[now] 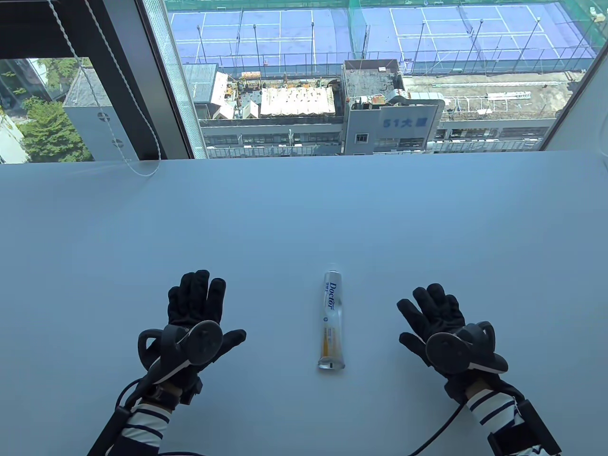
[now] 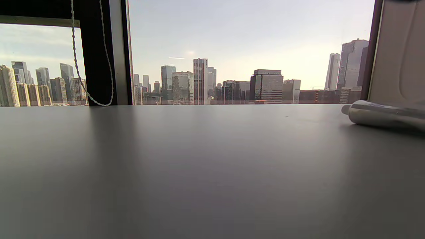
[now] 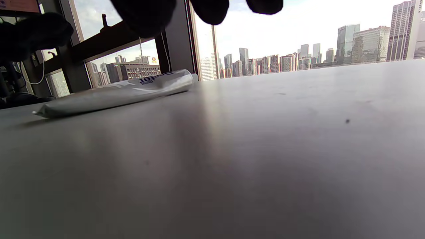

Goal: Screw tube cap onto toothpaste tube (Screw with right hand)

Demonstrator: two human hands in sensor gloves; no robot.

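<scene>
A white toothpaste tube point(image 1: 331, 323) lies flat on the table point(image 1: 304, 213) between my hands, crimped end towards me and narrow end pointing away. I see no separate cap. The narrow end point(image 2: 347, 109) is small and pale, and I cannot tell whether it is a cap or a bare nozzle. My left hand point(image 1: 194, 304) rests palm down to the left of the tube, fingers spread, holding nothing. My right hand point(image 1: 434, 311) rests palm down to its right, fingers spread and empty. In the right wrist view the fingers point(image 3: 146, 16) hang above the tube point(image 3: 126, 93).
A large window runs along the table's far edge. A blind cord point(image 1: 137, 171) hangs at the far left and loops onto the table top. Cables trail from both wrists off the near edge.
</scene>
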